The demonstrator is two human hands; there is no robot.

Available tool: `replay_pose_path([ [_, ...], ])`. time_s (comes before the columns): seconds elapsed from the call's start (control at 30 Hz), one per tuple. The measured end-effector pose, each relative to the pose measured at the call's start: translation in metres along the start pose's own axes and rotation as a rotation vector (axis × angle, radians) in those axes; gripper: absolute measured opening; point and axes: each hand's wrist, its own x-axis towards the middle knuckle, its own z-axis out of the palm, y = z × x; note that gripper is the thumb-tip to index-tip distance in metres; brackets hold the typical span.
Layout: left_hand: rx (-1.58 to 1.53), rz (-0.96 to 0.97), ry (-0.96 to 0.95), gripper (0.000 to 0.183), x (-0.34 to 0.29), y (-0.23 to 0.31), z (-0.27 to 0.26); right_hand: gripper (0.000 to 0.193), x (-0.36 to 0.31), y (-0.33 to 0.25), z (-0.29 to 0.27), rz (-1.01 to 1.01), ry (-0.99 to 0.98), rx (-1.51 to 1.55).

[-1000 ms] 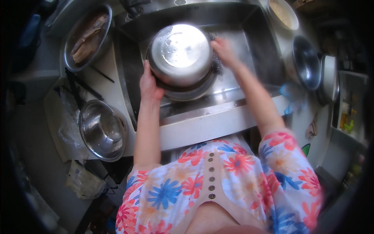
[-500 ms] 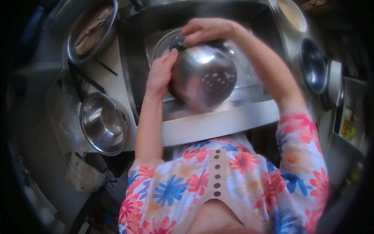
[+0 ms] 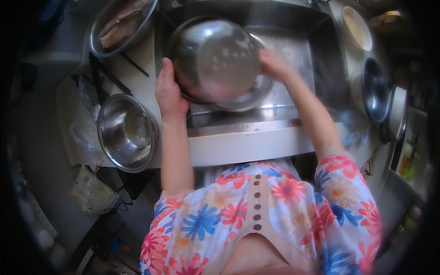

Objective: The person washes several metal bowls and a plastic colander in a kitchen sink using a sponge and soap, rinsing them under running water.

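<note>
A large shiny metal bowl (image 3: 215, 59) is tilted over the sink, its outside dotted with wet spots or suds. My left hand (image 3: 171, 91) grips its left rim, thumb up along the edge. At the opposite side, my right hand (image 3: 273, 65) holds the bowl's right edge; that hand is slightly blurred and its fingertips are partly hidden. Below the bowl, another round metal basin (image 3: 265, 91) shows its rim inside the sink (image 3: 300, 50). The dark scouring pad from before is out of sight.
An empty steel bowl (image 3: 126, 133) stands on the left counter, beside black utensils (image 3: 107, 75) and plastic bags (image 3: 85, 126). Farther back is an oval metal basin (image 3: 103, 39) with brown pieces in it. Along the right are a pale round container (image 3: 357, 28) and a dark pan (image 3: 375, 89).
The metal bowl has moved left and been turned. My right hand has come from the bowl's far side with the scouring pad to its right edge; the pad no longer shows.
</note>
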Motion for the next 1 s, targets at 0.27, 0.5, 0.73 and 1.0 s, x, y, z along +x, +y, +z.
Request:
replay_pose_path([
  [0.27,0.061,0.181,0.170,0.042,-0.001,0.008,-0.010,0.033,0.040,0.005,-0.019,0.204,0.238,-0.627],
  [0.5,0.130,0.182,0.201,0.037,0.000,-0.003,-0.014,0.047,0.051,0.091,0.044,-0.264,-0.223,-2.066],
  [0.73,0.361,0.189,0.098,0.036,0.005,-0.026,-0.024,0.038,0.046,0.080,0.035,-0.348,-0.008,-2.195],
  [1.0,0.479,0.208,0.146,0.048,0.019,-0.043,-0.019,0.022,0.026,-0.054,0.026,-0.271,0.114,-0.639],
])
